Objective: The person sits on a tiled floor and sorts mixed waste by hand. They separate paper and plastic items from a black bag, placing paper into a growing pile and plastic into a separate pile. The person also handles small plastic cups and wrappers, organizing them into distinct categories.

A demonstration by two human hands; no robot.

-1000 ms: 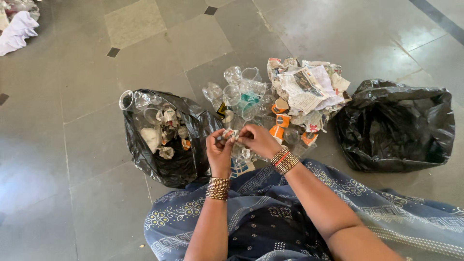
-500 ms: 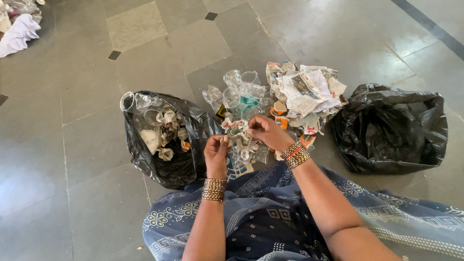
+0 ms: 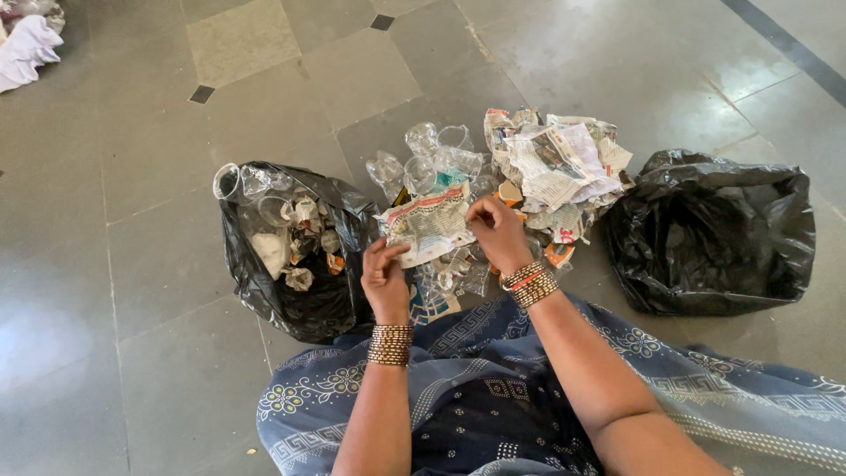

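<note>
I sit on a tiled floor with a blue patterned cloth over my lap. Both hands hold a crumpled printed paper wrapper (image 3: 429, 225) stretched between them. My left hand (image 3: 384, 280) grips its lower left edge and my right hand (image 3: 498, 234) pinches its right edge. The wrapper hangs above a pile of waste (image 3: 529, 176) made of clear plastic cups, crumpled papers and small orange-and-white packets. Each wrist carries several bangles.
An open black plastic bag (image 3: 295, 256) with cups and scraps lies at my left. A second black bag (image 3: 714, 229), mostly collapsed, lies at my right. A white cloth heap (image 3: 26, 48) sits at the far left corner. Grey floor tiles surround everything.
My hands were close together over small scraps. They have since drawn apart, with the right hand moving right, and a larger paper wrapper is now spread between them.
</note>
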